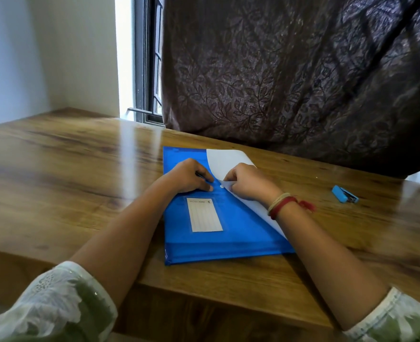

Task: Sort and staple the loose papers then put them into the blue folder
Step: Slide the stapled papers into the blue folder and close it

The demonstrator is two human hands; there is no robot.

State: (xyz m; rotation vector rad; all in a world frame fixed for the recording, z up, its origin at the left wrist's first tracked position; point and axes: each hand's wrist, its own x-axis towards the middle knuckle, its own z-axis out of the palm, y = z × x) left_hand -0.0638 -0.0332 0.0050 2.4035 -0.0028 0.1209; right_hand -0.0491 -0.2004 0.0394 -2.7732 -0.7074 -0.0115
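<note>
Sleeves [55,299] clear the table [55,169] edge. Your left hand [189,176] presses the blue folder [228,238] flat mid-table; your right hand [248,183] pinches its pale flap [226,161] tip. Line the tip over the snap button [220,186], then press.

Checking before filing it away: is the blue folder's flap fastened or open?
Open. The right hand pinches the flap, tip lifted, beside the exposed snap button; the left hand presses the blue folder.

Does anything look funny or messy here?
Only a little: a white sheet pokes out of the blue folder along its right edge, its far corner curled up, pinched by the right hand. Nothing looks spilled or torn.
</note>
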